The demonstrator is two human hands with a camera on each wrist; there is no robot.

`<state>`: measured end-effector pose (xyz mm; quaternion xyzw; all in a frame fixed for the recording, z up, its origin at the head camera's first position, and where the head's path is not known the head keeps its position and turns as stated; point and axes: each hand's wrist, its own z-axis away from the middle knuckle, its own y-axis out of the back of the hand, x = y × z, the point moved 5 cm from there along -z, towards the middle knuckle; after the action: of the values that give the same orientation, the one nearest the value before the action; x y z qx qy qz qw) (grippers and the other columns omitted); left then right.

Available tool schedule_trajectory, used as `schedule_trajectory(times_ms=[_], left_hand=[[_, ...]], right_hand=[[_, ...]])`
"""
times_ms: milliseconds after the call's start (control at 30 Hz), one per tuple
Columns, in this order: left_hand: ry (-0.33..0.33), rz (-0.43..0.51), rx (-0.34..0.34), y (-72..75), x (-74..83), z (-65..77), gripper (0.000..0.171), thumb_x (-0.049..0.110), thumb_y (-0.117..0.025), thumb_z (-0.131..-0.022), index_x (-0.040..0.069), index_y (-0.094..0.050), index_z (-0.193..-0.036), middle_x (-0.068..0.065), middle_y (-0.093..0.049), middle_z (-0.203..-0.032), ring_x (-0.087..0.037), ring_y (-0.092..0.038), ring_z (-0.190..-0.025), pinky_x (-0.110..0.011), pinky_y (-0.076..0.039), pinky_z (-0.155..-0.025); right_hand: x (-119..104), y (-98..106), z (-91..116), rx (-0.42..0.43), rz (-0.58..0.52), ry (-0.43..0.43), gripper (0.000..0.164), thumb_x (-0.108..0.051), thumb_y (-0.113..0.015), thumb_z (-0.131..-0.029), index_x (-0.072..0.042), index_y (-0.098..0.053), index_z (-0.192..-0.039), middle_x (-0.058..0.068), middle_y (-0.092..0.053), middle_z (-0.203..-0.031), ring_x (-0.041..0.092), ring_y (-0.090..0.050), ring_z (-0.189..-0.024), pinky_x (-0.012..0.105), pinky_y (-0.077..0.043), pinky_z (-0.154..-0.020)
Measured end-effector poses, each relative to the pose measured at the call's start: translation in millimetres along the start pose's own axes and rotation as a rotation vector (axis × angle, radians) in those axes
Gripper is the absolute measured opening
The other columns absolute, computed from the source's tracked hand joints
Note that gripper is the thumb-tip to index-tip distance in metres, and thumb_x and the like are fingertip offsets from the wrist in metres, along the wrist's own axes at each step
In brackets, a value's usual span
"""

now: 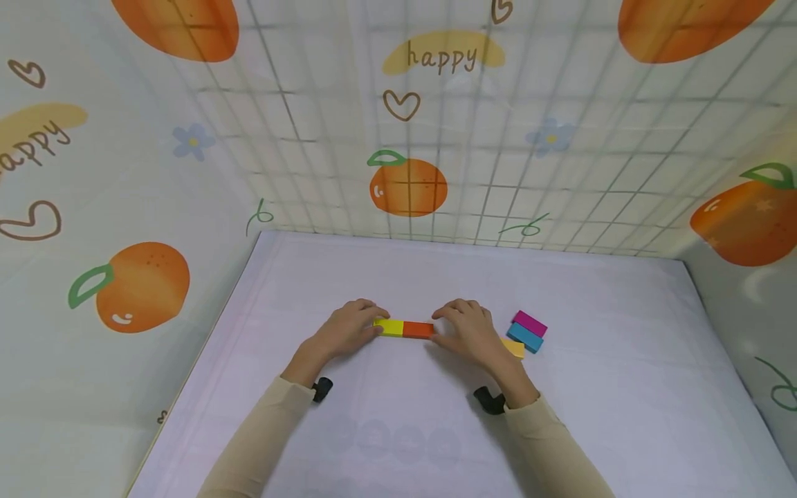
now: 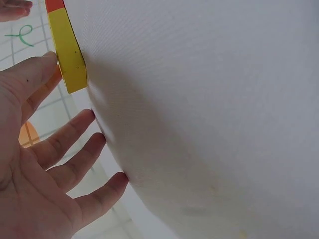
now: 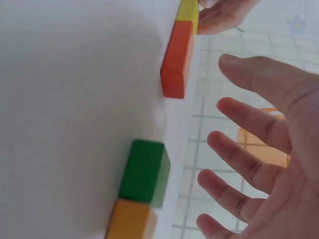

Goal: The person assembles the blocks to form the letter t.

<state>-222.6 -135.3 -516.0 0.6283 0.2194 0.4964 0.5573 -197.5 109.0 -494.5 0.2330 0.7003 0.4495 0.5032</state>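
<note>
A yellow block [image 1: 389, 328] and an orange-red block [image 1: 418, 330] lie end to end in a row on the white table. My left hand [image 1: 349, 328] pinches the outer end of the yellow block between thumb and forefinger; the other fingers spread out loosely in the left wrist view. At the orange-red block's right end is my right hand [image 1: 467, 332], its fingers spaced apart and holding nothing. The right wrist view has a gap between that hand and the orange-red block [image 3: 177, 59]. A green block [image 3: 142, 172] stands nearby, hidden behind the right hand in the head view.
Right of the right hand lie a magenta block [image 1: 530, 323], a blue block [image 1: 525, 337] beside it and a yellow-orange block [image 1: 515, 348], partly covered by the wrist. A patterned cloth wall [image 1: 324, 187] rises behind the table [image 1: 598, 387].
</note>
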Motion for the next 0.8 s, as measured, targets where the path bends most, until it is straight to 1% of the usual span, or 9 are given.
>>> schedule_trajectory(times_ms=[133, 333, 567, 800], left_hand=[[-0.001, -0.003, 0.010, -1.0, -0.6, 0.6, 0.032, 0.028, -0.066, -0.099, 0.027, -0.066, -0.130, -0.006, -0.055, -0.138, -0.026, -0.050, -0.127, -0.048, -0.043, -0.103], [0.009, -0.005, 0.005, -1.9, -1.8, 0.0, 0.031, 0.028, -0.065, -0.099, 0.028, -0.066, -0.130, -0.006, -0.054, -0.140, -0.027, -0.048, -0.129, -0.050, -0.042, -0.104], [0.013, -0.016, 0.017, -3.7, -1.9, -0.4, 0.031, 0.029, -0.065, -0.099, 0.029, -0.067, -0.130, -0.006, -0.054, -0.140, -0.026, -0.048, -0.129, -0.050, -0.042, -0.104], [0.013, -0.012, 0.021, -2.9, -0.4, 0.3, 0.031, 0.030, -0.065, -0.099, 0.028, -0.067, -0.130, -0.006, -0.054, -0.140, -0.026, -0.049, -0.129, -0.048, -0.042, -0.104]], right_hand=[[3, 9, 9, 0.034, -0.018, 0.004, 0.036, -0.033, -0.079, -0.087, -0.017, -0.071, -0.117, 0.006, -0.059, -0.123, 0.034, -0.046, -0.120, 0.062, -0.034, -0.100], [7, 20, 19, 0.072, -0.003, -0.005, 0.038, -0.033, -0.081, -0.085, -0.014, -0.071, -0.117, 0.007, -0.060, -0.123, 0.035, -0.047, -0.121, 0.062, -0.036, -0.099], [14, 27, 28, 0.119, -0.003, 0.008, 0.036, -0.029, -0.083, -0.084, -0.012, -0.072, -0.114, 0.009, -0.061, -0.120, 0.038, -0.048, -0.119, 0.063, -0.037, -0.097], [23, 34, 37, 0.151, -0.019, 0.000, 0.036, -0.027, -0.085, -0.082, -0.012, -0.072, -0.112, 0.012, -0.061, -0.121, 0.040, -0.049, -0.117, 0.059, -0.038, -0.094]])
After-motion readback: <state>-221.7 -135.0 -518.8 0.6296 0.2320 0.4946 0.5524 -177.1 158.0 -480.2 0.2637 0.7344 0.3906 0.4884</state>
